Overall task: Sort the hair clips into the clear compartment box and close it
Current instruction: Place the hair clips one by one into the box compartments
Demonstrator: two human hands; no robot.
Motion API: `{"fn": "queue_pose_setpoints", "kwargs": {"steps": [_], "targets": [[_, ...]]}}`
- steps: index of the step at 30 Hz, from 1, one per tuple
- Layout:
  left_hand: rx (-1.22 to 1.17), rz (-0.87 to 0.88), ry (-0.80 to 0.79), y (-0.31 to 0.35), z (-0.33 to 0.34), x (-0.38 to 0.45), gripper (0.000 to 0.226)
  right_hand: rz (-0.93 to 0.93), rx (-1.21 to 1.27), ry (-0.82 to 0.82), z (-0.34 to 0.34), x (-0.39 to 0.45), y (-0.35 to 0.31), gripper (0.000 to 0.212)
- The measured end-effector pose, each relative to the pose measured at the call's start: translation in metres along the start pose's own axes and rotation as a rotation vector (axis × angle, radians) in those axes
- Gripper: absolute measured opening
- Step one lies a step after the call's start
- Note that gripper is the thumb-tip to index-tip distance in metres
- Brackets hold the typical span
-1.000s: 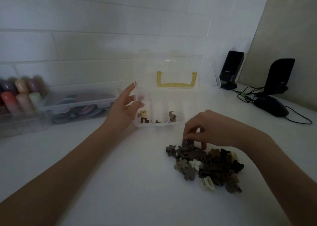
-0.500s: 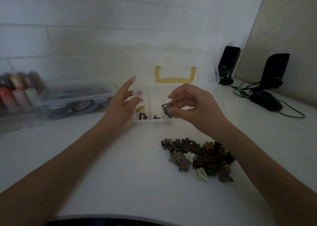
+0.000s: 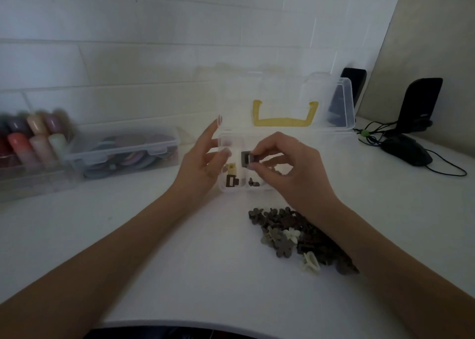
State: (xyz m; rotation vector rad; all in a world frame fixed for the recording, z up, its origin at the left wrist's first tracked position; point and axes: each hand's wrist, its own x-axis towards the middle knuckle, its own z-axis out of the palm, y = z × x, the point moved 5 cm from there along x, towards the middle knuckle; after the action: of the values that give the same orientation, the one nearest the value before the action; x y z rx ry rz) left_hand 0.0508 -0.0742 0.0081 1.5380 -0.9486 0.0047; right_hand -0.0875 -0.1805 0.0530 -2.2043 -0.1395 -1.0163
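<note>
One dark clip (image 3: pixel 245 158), half hidden by right hand (image 3: pixel 288 169) fingers (image 3: pixel 259 167).

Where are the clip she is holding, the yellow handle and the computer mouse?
Dark square hair clip (image 3: pixel 245 158), head view, on its flat face beside the fingertips.
Yellow handle (image 3: pixel 282 122), head view, on its bottom bar.
Computer mouse (image 3: pixel 406 150), head view, on its domed back.

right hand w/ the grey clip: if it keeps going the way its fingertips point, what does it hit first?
Probably the left hand. The right hand pinches the grey square clip with fingertips aimed leftward over the clear compartment box, and the left thumb sits just beyond the clip. Depth is unclear; it might pass above.
</note>
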Motion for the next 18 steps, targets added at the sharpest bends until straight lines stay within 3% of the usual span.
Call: {"fn": "queue_pose_setpoints", "kwargs": {"steps": [5,11,14,16,18], "targets": [[0.025,0.056,-0.001,0.004,0.004,-0.002,0.065,-0.225,-0.492,-0.132,0.026,-0.002,-0.001,0.011],[-0.052,0.016,0.015,-0.005,-0.001,0.002,0.074,-0.092,-0.289,-0.099,-0.015,0.011,-0.007,0.011],[-0.049,-0.006,0.038,-0.011,-0.007,0.005,0.073,0.093,-0.111,-0.36,-0.029,0.015,-0.008,0.006],[-0.027,-0.008,0.045,-0.014,-0.009,0.006,0.072,0.153,-0.164,-0.579,-0.025,0.01,-0.004,0.007],[-0.012,-0.005,0.041,-0.015,-0.01,0.007,0.066,0.153,-0.281,-0.685,-0.016,0.005,0.0,0.014]]}}
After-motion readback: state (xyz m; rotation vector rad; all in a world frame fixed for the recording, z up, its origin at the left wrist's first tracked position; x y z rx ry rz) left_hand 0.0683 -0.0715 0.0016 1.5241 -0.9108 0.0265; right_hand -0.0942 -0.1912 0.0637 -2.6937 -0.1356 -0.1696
